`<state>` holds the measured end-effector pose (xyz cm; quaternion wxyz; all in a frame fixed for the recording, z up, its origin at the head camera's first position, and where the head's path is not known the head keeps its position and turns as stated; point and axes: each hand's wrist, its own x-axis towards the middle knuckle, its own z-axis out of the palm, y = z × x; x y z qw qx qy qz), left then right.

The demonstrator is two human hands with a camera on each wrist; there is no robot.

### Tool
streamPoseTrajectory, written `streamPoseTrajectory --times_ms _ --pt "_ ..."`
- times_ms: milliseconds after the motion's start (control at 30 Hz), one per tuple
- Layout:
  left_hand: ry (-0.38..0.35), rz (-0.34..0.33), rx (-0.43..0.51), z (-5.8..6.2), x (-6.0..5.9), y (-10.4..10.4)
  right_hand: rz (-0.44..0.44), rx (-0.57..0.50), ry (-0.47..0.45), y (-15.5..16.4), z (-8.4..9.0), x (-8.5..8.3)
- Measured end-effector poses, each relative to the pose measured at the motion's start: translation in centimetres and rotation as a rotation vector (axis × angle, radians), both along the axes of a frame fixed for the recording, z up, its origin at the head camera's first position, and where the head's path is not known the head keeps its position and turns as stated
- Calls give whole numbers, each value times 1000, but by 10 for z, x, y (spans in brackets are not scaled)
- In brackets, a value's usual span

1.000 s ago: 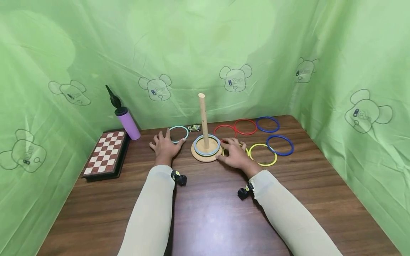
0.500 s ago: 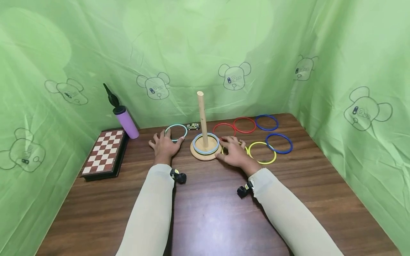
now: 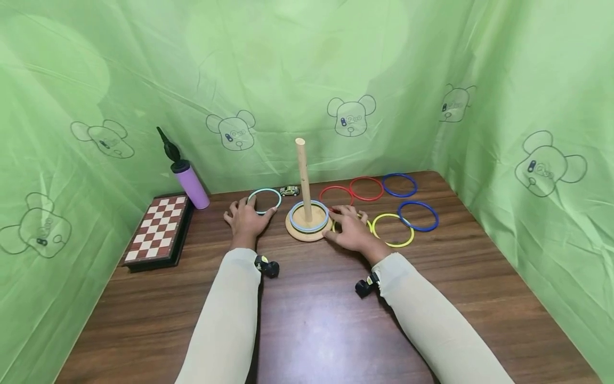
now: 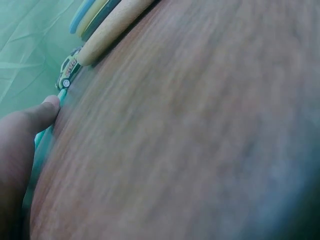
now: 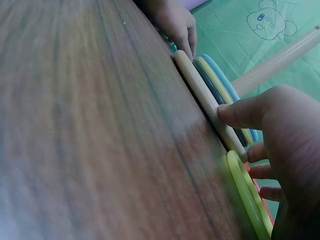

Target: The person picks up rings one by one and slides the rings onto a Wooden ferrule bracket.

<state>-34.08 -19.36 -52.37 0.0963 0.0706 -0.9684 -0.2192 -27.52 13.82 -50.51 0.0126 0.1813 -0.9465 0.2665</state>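
Lettering on the dark-outlined mouse heads (image 3: 352,117) of the light-green fabric curtain (image 3: 292,64), upper frame, and the small green-patterned toy car (image 3: 290,191) is illegible.

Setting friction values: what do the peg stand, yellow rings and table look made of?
Peg stand: likely matte wood, pale tan with a knot-like mark.
Yellow rings: probably smooth plastic, evenly coloured with slight sheen.
Table: semi-gloss, given the glare; brown streaked grain suggests wood or laminate, can't tell.
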Motion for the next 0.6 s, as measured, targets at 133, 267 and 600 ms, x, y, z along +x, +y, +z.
streamPoseTrajectory --times_ms 133,267,600 --pt "34 11 27 -1 1 0 3 1 5 1 2 -1" --pt "61 11 45 -1 2 1 2 -3 11 1 3 -1" --pt "112 24 93 0 10 -1 -2 -10 -10 0 1 0"
